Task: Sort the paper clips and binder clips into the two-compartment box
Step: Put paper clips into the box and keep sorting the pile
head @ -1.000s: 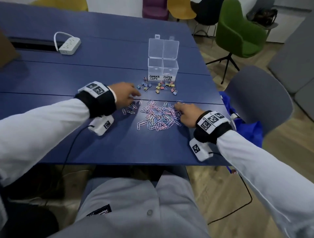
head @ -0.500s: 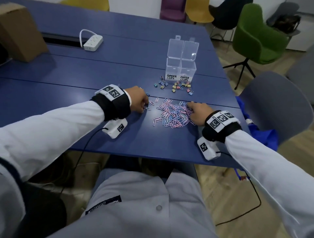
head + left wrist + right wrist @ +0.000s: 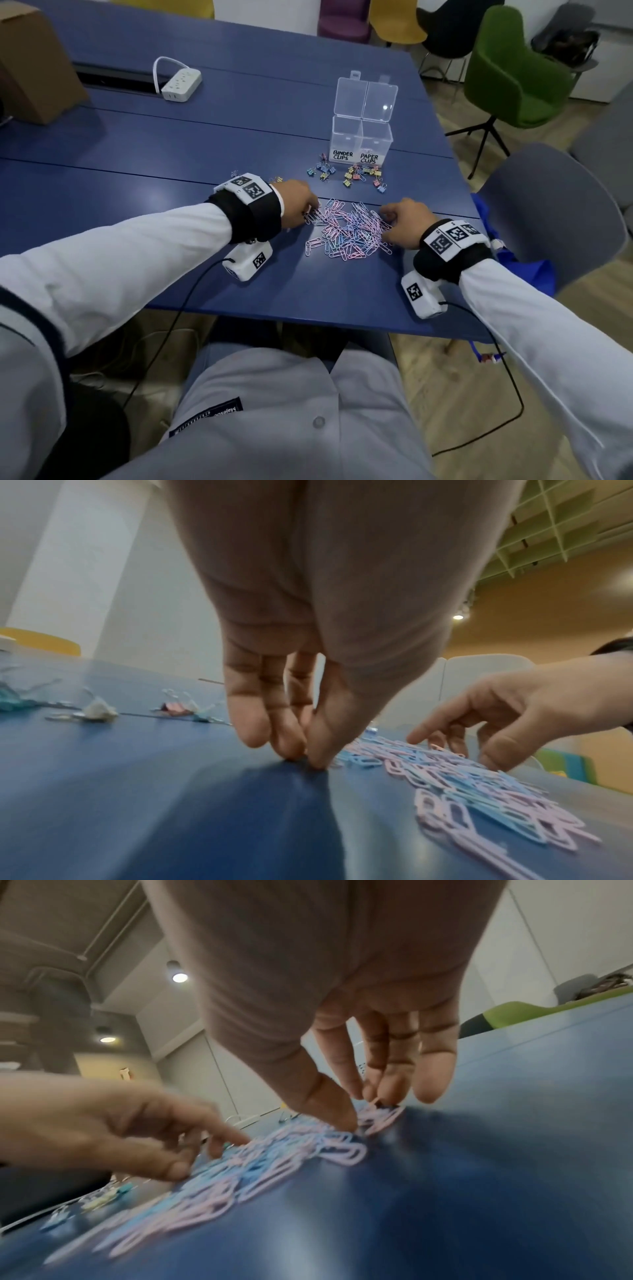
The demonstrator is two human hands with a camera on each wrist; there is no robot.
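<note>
Dozens of pink and blue paper clips [image 3: 349, 230] lie in a loose heap on the blue surface [image 3: 191, 147], between the person's two hands. At the heap's left edge the left hand [image 3: 297, 209] has its thumb and fingers [image 3: 287, 737] drawn together, tips down on the surface; whether that grip has a clip in it cannot be told. On the right edge the right hand [image 3: 402, 222] sets its thumb and forefinger down into the clips, the grip closing on pink ones, though the blur hides whether any is truly pinched. Beyond the heap, coloured binder clips [image 3: 349, 173] are scattered just in front of the clear two-compartment box [image 3: 361, 137], whose lid stands open and whose front reads BINDER CLIPS on the left half, PAPER CLIPS on the right. Farther back sit a white power strip [image 3: 181, 84] and a cardboard box [image 3: 32, 65] at the left corner.
</note>
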